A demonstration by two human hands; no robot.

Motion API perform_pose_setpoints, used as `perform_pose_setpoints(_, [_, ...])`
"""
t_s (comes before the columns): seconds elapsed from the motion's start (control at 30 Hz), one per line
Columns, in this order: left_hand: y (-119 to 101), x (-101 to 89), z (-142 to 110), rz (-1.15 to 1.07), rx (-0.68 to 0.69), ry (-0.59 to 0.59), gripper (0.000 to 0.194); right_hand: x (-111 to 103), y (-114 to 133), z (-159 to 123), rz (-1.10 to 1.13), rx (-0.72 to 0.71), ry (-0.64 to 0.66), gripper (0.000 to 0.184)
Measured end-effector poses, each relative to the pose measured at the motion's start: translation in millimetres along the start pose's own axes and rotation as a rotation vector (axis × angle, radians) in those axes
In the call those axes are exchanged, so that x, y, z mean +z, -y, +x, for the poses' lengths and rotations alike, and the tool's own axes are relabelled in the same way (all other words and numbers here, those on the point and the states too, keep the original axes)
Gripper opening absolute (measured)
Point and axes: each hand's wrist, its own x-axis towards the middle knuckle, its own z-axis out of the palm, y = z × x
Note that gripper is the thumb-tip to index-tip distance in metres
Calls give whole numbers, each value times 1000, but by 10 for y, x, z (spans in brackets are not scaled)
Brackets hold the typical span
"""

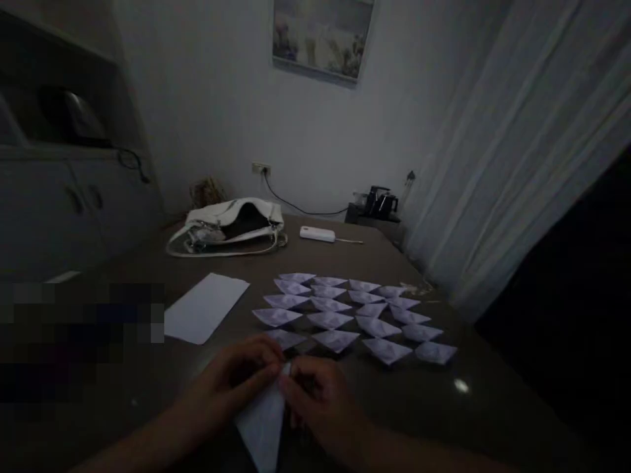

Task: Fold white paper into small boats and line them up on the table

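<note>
A folded sheet of paper, narrowing to a point towards me, is held low at the front of the table. My left hand pinches its upper edge from the left. From the right, my right hand grips the same edge, thumb on the paper and fingers curled behind. Both thumbs nearly meet at the top of the fold. Just beyond my hands stand several white paper boats in rough rows. My left hand partly covers the nearest boat on the left.
Flat white paper lies to the left of the boats. Farther back are a white handbag and a white power bank with a short cable. A dark kettle stands on a low unit behind the table. Curtains hang at right.
</note>
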Motion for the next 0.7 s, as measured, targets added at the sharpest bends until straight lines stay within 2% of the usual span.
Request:
perform_pose_setpoints(0.17, [-56, 33, -13, 47, 16, 14, 20, -15, -13, 30, -24, -22, 93, 35])
perform_pose_setpoints(0.43, [-64, 62, -11, -34, -189, 40, 25, -29, 4, 12, 60, 43, 48, 35])
perform_pose_setpoints(0.7, [-66, 64, -4, -100, -266, -23, 40, -44, 9, 17, 47, 4, 32, 29])
